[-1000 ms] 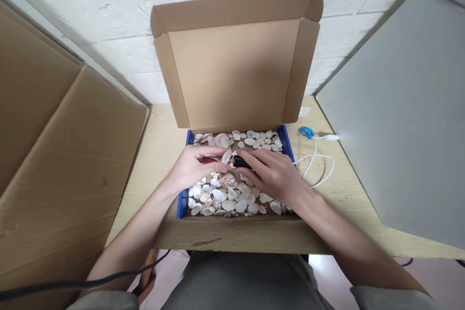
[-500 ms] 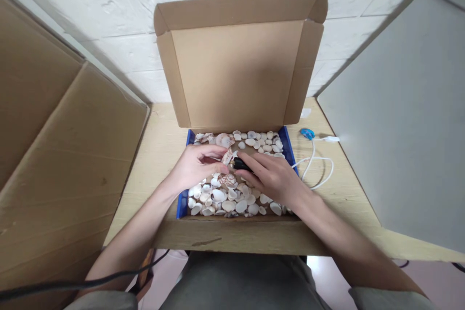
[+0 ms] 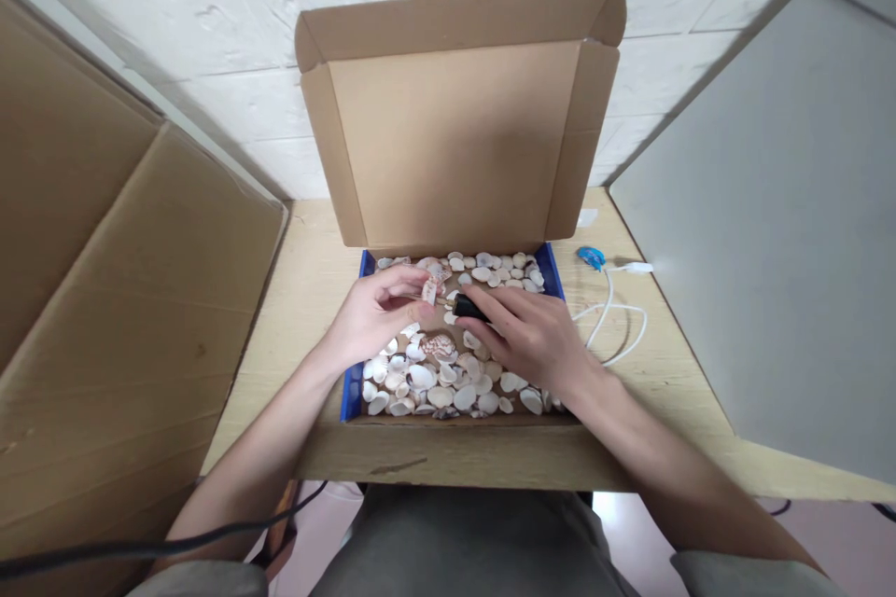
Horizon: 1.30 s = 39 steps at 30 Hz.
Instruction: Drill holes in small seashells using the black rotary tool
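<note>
An open cardboard box [image 3: 458, 135] with a blue rim [image 3: 348, 392] sits on the wooden desk, its floor covered with several small seashells [image 3: 427, 382]. My left hand [image 3: 374, 317] hovers over the box's left half and pinches a small speckled shell [image 3: 429, 289] between thumb and fingers. My right hand [image 3: 528, 336] is curled around a small black tool [image 3: 466, 306] whose tip points left, close to that shell.
The box's lid stands upright against a white wall. A white cable [image 3: 616, 317] with a blue object [image 3: 592, 256] lies on the desk [image 3: 308, 289] to the right. A cardboard sheet [image 3: 119, 298] leans at left and a grey panel [image 3: 770, 224] at right.
My left hand has lifted the speckled shell slightly up and away from the tool's tip; a small gap has opened between them. My right hand has barely moved.
</note>
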{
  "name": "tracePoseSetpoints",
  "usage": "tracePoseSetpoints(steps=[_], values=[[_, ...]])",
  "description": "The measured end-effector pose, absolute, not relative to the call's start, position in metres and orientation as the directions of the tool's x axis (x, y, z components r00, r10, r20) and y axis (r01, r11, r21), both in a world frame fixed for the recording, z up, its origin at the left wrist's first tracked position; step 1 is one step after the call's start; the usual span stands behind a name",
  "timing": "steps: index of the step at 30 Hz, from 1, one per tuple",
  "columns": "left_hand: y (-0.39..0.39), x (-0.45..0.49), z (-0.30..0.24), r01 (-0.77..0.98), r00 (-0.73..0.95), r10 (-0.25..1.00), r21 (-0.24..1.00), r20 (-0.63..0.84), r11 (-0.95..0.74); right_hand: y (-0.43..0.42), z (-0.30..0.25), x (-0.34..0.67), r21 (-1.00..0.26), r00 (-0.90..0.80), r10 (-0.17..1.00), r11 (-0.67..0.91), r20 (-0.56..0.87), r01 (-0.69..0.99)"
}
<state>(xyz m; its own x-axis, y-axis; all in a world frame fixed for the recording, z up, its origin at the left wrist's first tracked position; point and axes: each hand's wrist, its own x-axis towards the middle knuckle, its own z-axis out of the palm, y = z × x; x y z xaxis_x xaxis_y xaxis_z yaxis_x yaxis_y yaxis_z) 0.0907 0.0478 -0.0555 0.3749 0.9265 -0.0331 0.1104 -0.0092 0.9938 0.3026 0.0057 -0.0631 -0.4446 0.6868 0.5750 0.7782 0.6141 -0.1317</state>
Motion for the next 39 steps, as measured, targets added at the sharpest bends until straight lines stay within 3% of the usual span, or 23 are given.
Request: tracePoseSetpoints(steps=[6,12,27,39], values=[[0.051,0.0881,-0.0581,0.024,0.32,0.946,0.998,0.047,-0.057,0.0087,-0.0617,0.3053,-0.128,-0.359,0.682,0.554,0.637,0.823],[0.05,0.088,-0.058,-0.024,0.331,0.943,0.999,0.037,-0.03,0.0088,-0.0641,0.3061,-0.138,-0.349,0.695,0.542,0.629,0.829],[0.047,0.0876,-0.0533,0.058,0.353,0.934,0.998,-0.055,0.037,0.0088,-0.0633,0.3109,-0.131,-0.33,0.717,0.505,0.614,0.853],[0.0484,0.0865,-0.0549,0.098,0.376,0.926,0.995,-0.018,-0.021,0.0075,-0.0608,0.3106,-0.1,-0.358,0.694,0.526,0.624,0.845]])
